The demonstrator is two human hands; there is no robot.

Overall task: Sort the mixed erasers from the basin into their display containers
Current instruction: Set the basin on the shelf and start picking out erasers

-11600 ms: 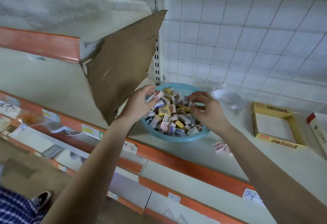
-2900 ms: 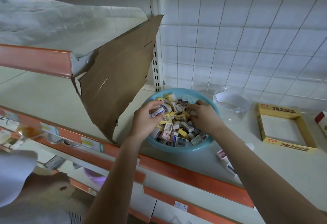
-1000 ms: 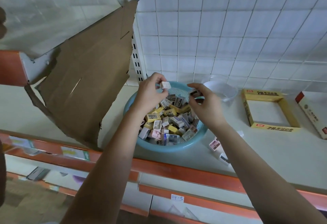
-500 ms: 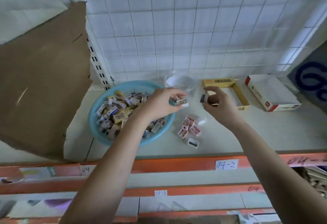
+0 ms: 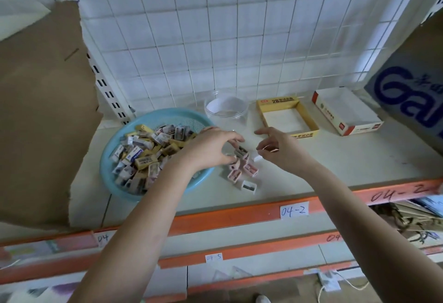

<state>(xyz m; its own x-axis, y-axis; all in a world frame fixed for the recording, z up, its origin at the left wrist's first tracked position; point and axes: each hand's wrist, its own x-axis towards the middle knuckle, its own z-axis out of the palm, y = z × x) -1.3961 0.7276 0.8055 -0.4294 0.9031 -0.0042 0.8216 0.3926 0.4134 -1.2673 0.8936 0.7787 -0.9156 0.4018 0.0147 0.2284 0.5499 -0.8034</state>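
Observation:
A light blue basin [image 5: 108,171] on the shelf holds several mixed erasers [image 5: 143,154]. To its right a small pile of pink erasers [image 5: 242,167] lies on the shelf, with a white eraser [image 5: 257,158] beside it. My left hand [image 5: 208,150] reaches over the basin's right rim and pinches an eraser [image 5: 241,151] at the top of the pile. My right hand [image 5: 275,149] hovers just right of the pile, index finger out and the others curled. What it holds is hidden.
Behind the pile stand a clear round container [image 5: 226,108], a yellow display box [image 5: 309,120] and a white-and-red box [image 5: 359,127], all without erasers. A brown cardboard sheet [image 5: 43,111] leans at left. A blue-printed carton [image 5: 412,82] stands at right. The orange shelf edge [image 5: 227,217] runs in front.
Both hands came out of the basin and moved right with erasers, then dropped down to the pile on the shelf. The view swung right.

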